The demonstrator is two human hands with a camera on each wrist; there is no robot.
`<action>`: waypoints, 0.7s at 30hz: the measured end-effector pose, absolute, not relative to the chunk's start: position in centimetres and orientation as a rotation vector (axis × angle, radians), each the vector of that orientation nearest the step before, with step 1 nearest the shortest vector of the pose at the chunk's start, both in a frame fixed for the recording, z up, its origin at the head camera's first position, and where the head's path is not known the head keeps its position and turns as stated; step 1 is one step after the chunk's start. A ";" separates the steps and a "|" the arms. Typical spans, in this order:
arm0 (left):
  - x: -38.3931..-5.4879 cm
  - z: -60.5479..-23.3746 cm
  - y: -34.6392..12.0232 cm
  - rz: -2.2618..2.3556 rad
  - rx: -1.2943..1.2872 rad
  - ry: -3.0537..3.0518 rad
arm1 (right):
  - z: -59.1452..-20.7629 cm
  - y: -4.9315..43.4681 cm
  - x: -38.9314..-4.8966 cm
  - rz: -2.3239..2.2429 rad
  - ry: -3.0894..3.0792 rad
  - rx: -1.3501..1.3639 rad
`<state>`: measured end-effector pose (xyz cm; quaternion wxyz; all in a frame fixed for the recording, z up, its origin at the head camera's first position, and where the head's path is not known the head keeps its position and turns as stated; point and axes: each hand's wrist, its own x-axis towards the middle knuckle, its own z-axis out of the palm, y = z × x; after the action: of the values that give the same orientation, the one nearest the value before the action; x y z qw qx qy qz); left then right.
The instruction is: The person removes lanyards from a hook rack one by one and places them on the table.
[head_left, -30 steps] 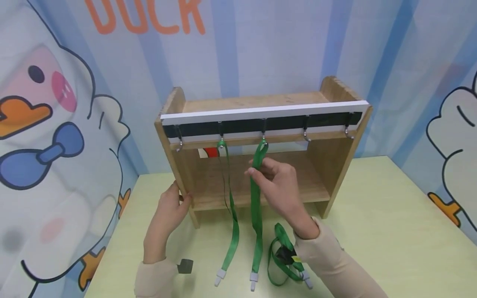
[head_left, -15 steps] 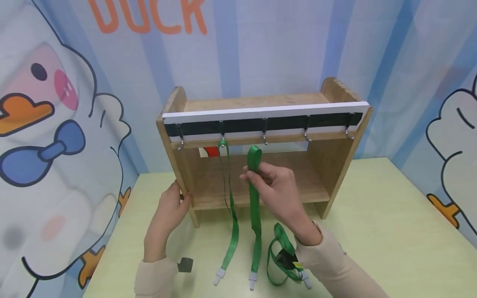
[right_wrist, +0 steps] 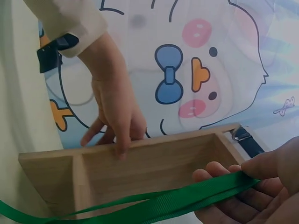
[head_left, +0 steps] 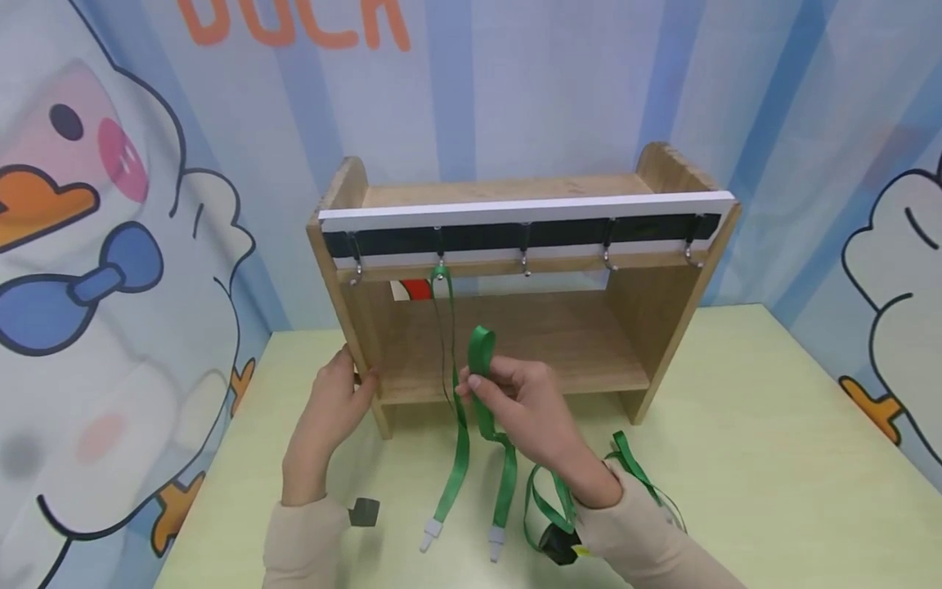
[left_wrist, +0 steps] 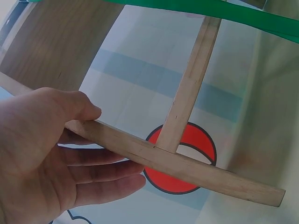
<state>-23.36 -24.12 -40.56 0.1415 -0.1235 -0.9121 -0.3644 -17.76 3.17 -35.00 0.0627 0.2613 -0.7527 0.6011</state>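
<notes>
Right hand [head_left: 526, 401]: pinching green lanyard [head_left: 482, 352]; clip [head_left: 496, 541] below, head view only. Left hand [head_left: 331, 413]: gripping rack [head_left: 577, 335], fingers partly hidden there.

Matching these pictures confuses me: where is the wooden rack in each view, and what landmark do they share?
Head: the wooden rack stands in the centre.
Left wrist: parts of the wooden rack show; one edge slants from the left down to the lower right.
Right wrist: the wooden rack crosses the lower part, partly behind a green strap.
Shared landmark: the left hand, holding the wooden rack's side in all three.
</notes>
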 end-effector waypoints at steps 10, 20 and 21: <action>-23.4 -40.5 -24.0 -1.052 -0.356 -2.628 | -37.8 3.2 -16.4 1.892 -2.413 0.751; -23.5 -40.7 -24.1 -1.046 -0.344 -2.638 | -40.7 4.1 -15.1 1.875 -2.542 0.722; -23.4 -40.7 -24.1 -1.046 -0.343 -2.638 | -41.0 4.1 -15.0 1.879 -2.547 0.732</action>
<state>-23.43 -24.12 -40.66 0.1412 -0.1189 -0.9136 -0.3622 -15.00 4.08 -41.03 -0.0534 0.2249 -0.7829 0.5776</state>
